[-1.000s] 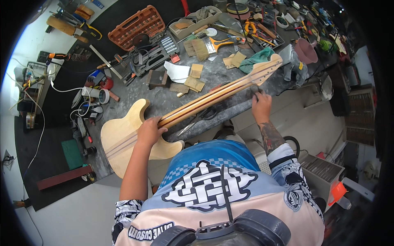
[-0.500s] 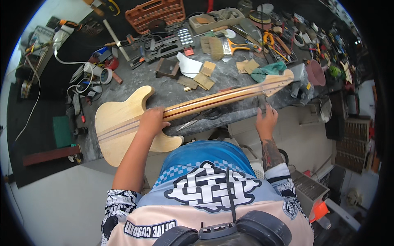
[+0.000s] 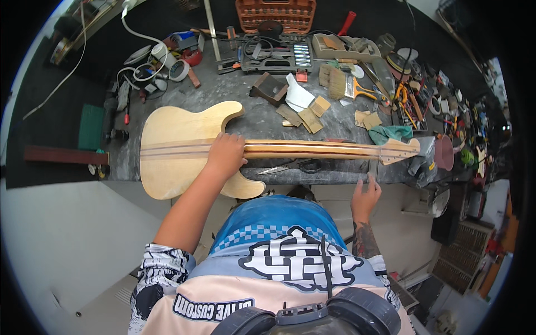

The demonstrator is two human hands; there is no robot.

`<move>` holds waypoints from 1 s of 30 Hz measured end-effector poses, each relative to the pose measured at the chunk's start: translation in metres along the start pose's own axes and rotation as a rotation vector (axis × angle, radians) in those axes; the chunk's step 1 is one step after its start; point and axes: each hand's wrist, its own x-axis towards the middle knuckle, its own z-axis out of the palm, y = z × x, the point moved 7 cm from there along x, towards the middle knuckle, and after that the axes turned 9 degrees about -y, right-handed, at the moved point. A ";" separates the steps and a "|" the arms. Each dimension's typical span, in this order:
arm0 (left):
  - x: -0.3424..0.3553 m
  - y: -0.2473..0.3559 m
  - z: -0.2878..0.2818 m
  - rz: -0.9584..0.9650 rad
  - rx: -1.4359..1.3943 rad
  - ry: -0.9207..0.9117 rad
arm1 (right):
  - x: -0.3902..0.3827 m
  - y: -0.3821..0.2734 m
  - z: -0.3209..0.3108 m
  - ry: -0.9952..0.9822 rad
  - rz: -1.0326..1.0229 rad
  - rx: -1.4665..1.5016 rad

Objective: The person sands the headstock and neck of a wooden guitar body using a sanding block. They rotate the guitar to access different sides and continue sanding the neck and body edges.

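A pale, unfinished electric guitar [image 3: 178,124] lies across the bench with its back up, body to the left and headstock [image 3: 403,149] to the right. Dark stripes run along its neck [image 3: 312,149] and through the body. My left hand [image 3: 226,155] grips it where the neck meets the body, fingers over the top. Below the headstock, at the bench's near edge, my right hand [image 3: 365,196] is apart from the guitar. Its raised fingers hold a small dark grey flat piece [image 3: 373,166], hard to make out against the bench.
Behind the neck lie sandpaper pieces [image 3: 311,119], a white scrap [image 3: 299,94], a dark wooden block [image 3: 269,88] and a wide brush [image 3: 336,82]. A green cloth [image 3: 391,133] touches the headstock area. An orange tool case [image 3: 275,17] stands at the back; scissors [image 3: 276,168] lie near the front edge.
The view has turned, and the guitar now appears more level. My right hand has drawn back from the underside of the headstock toward me. My left hand keeps its place on the guitar.
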 end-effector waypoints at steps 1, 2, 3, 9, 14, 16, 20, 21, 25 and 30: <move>0.004 0.002 0.003 0.011 0.040 -0.008 | 0.001 -0.001 0.001 -0.007 -0.017 -0.010; 0.008 0.004 0.006 0.022 0.079 -0.017 | -0.001 -0.001 0.002 -0.023 -0.027 -0.009; 0.011 0.005 0.009 0.000 0.095 -0.045 | -0.001 -0.002 0.005 -0.042 -0.042 -0.002; 0.023 0.010 0.019 -0.063 0.093 -0.043 | 0.007 -0.010 -0.008 -0.054 0.060 0.084; 0.023 0.013 0.024 -0.085 0.122 -0.017 | 0.032 0.008 0.008 -0.106 0.267 0.687; 0.023 0.017 0.024 -0.074 0.126 0.026 | 0.036 0.010 0.013 -0.121 0.376 0.897; 0.026 0.027 0.030 -0.037 0.075 0.077 | 0.045 0.025 0.032 -0.185 0.520 1.254; 0.027 0.031 0.029 -0.021 0.058 0.074 | 0.049 0.022 0.033 -0.203 0.510 1.329; 0.029 0.042 0.033 0.033 0.012 0.114 | 0.063 -0.008 0.039 -0.291 0.504 1.620; 0.034 0.043 0.030 0.084 -0.055 0.133 | 0.079 -0.013 0.047 -0.296 0.444 1.811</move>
